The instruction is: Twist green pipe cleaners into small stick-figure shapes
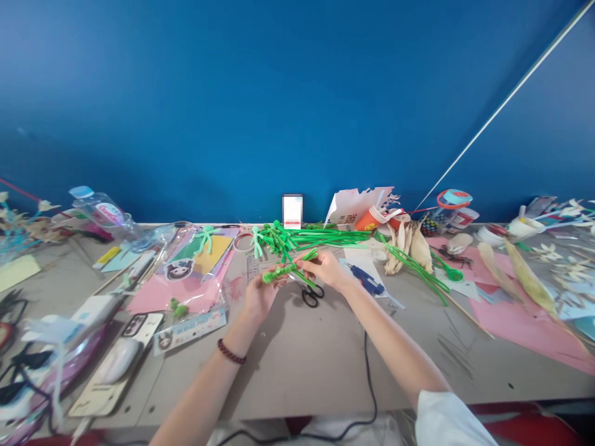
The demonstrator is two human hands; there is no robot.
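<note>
Both hands meet above the middle of the table around a bundle of green pipe cleaners point(284, 271). My left hand point(260, 296) is closed on its thicker, fuzzy, coiled end. With the fingers pinched together, my right hand point(328, 271) grips the thinner stems on the other side. Black-handled scissors point(312, 296) lie just below the right hand, their blades partly hidden. Behind the hands sits a pile of curled green pipe cleaners point(277, 238), with long straight green stems point(332, 237) stretching to the right of it.
A blue glue gun point(365, 279) lies right of my hands, its black cord point(369, 371) hanging over the front edge. Pink paper point(186, 291) and a phone point(118, 365) with a white case on top are at left. Dried husks point(409, 248) and a red cup point(372, 218) stand at right.
</note>
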